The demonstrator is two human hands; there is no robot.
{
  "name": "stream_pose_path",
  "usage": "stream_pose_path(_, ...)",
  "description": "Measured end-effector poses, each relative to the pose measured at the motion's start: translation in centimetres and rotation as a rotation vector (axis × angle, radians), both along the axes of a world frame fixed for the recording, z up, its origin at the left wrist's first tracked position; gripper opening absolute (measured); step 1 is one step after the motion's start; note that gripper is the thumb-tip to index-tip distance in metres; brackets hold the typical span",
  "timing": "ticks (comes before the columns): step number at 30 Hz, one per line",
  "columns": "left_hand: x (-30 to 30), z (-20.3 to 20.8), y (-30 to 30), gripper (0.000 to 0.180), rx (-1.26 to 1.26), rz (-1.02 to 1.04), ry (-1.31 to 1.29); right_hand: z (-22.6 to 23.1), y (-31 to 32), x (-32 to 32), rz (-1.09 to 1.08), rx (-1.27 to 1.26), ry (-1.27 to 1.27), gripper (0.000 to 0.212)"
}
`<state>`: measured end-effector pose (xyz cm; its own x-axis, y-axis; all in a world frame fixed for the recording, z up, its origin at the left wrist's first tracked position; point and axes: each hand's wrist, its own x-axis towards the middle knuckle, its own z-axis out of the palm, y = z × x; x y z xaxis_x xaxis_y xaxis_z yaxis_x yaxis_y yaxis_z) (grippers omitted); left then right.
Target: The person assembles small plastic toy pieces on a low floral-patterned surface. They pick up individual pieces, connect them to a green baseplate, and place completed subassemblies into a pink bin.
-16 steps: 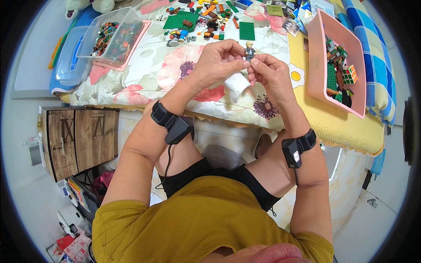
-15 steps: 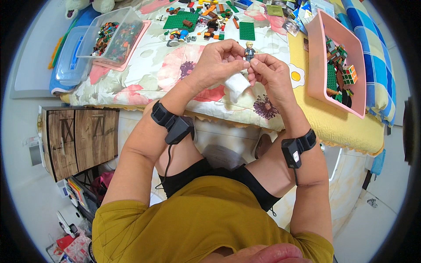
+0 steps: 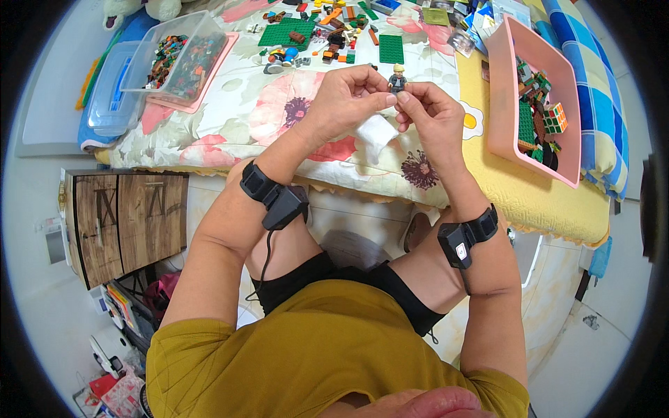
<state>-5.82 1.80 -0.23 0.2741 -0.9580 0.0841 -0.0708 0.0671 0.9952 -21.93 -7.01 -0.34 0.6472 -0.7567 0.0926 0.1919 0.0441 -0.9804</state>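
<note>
Upright between my fingertips is a small toy minifigure [image 3: 397, 79] with yellow hair and dark clothes. My left hand [image 3: 352, 97] pinches its lower part from one side, thumb against fingers. From the other side my right hand [image 3: 431, 111] grips it with thumb and forefinger. A crumpled white tissue [image 3: 377, 134] hangs below my left hand, partly hidden by the fingers; its upper end seems tucked into that palm. Both hands are above the flowered bed sheet [image 3: 272, 104].
Loose building bricks and green baseplates [image 3: 391, 49] lie at the far side of the bed. A clear plastic box [image 3: 131, 78] of small bricks stands at the left. At the right is a pink bin [image 3: 498, 104] holding green brick pieces and a puzzle cube [image 3: 555, 118].
My right hand and wrist have turned slightly, and the wrist band has shifted left. The minifigure has moved a little, still held between both hands.
</note>
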Motion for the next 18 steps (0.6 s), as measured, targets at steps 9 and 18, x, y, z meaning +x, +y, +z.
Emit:
stream_pose_path(9, -0.25, 0.27, -0.12, 0.017, 0.017, 0.010, 0.114, -0.20, 0.58, 0.14, -0.101, -0.227, 0.076, 0.011)
stream_pose_path(18, 0.22, 0.69, 0.09, 0.018, 0.053, -0.047, 0.129, -0.09, 0.40, 0.12, -0.034, -0.084, 0.023, 0.012)
